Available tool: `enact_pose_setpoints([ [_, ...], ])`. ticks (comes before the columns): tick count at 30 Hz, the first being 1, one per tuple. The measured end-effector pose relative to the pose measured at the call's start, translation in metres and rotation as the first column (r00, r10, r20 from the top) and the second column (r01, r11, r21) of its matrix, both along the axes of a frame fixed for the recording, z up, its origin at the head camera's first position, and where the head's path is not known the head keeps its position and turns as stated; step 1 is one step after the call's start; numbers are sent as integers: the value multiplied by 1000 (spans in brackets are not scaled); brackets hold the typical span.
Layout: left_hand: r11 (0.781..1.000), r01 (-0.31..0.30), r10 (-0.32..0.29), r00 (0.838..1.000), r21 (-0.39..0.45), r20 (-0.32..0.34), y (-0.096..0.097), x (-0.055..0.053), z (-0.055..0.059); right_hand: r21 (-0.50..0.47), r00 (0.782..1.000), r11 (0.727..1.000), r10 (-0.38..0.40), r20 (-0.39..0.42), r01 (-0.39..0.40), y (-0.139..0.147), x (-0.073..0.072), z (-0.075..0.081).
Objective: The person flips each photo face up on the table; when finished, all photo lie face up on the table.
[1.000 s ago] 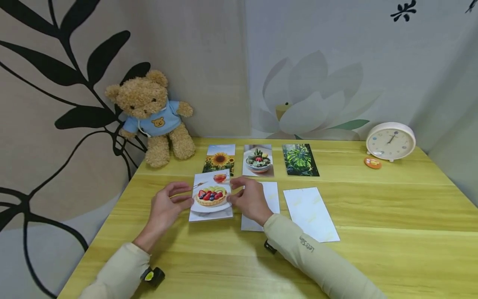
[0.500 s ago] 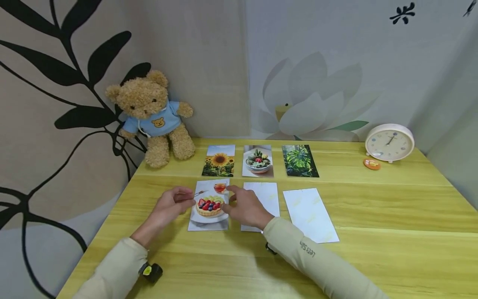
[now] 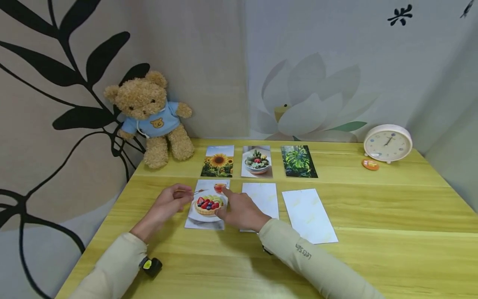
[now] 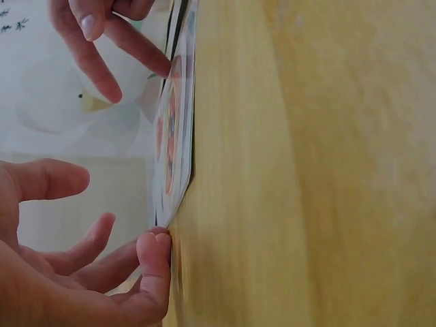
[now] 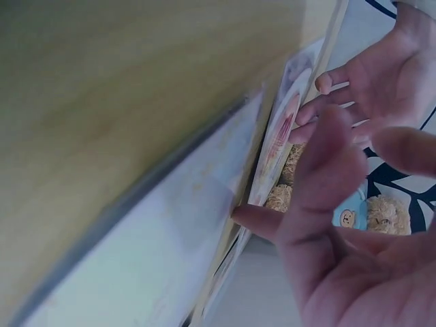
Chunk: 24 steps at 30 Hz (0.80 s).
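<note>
A picture card with a berry tart and a cup of red tea [image 3: 207, 204] lies face up on the wooden table. My left hand [image 3: 169, 204] is at its left edge, fingers relaxed; in the left wrist view fingertips [image 4: 155, 248] rest at the card's edge. From the right, my right hand [image 3: 244, 209] reaches over the card with its index finger stretched out near the cup. In the right wrist view its little finger [image 5: 259, 221] comes down between this card and a white card [image 3: 266, 197], which the hand partly covers. Neither hand grips anything.
Behind lie a sunflower card [image 3: 218, 162], a cactus bowl card [image 3: 257, 162] and a green leaf card [image 3: 299, 162]. Another white card [image 3: 310, 216] lies slightly turned to the right. A teddy bear [image 3: 151, 118], a round clock [image 3: 388, 143] and an orange disc [image 3: 370, 165] stand or lie farther back.
The tart card came down and towards me, off the sunflower card, onto the table. The hands no longer hold it by both sides; it then shifted slightly left.
</note>
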<state>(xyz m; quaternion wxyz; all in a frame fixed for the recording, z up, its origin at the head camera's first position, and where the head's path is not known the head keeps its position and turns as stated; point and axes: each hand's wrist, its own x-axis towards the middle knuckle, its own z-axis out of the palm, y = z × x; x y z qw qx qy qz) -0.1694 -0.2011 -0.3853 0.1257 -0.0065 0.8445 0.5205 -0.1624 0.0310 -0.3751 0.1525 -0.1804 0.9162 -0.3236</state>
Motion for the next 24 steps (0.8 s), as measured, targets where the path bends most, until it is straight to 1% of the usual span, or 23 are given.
enact_pose_setpoints([
  [3,1000,3,-4,1000,-24,-13,2,-1,0,14,1000,1000,-3,8,3,0,0,0],
  [9,996,-2,1,1000,-91,-17,8,-1,1,-4,1000,1000,-10,26,10,2,0,0],
  [11,990,-4,0,1000,-143,-28,10,0,3,-10,999,1000,-7,33,7,3,0,0],
  [14,976,-2,-12,998,-217,-61,15,4,8,-13,1000,1000,-1,21,1,7,1,1],
  [16,971,6,-29,995,-241,-93,21,7,11,-15,1000,1000,3,2,-3,12,2,2],
  [17,973,15,-41,994,-231,-105,24,8,13,-16,1000,1000,6,-11,-6,16,3,2],
  [19,981,58,-79,990,-184,-113,31,10,15,-30,999,999,12,-33,-13,23,4,3],
  [21,986,129,-140,984,-106,-105,38,11,17,-46,999,999,18,-51,-20,32,5,5],
  [22,984,170,-175,980,-57,-93,42,11,17,-53,998,998,20,-58,-23,36,6,5],
  [23,977,212,-211,975,5,-73,46,11,18,-57,997,998,17,-70,-21,41,6,6],
  [24,965,253,-250,967,68,-51,50,11,18,-60,997,998,10,-80,-15,45,7,7],
])
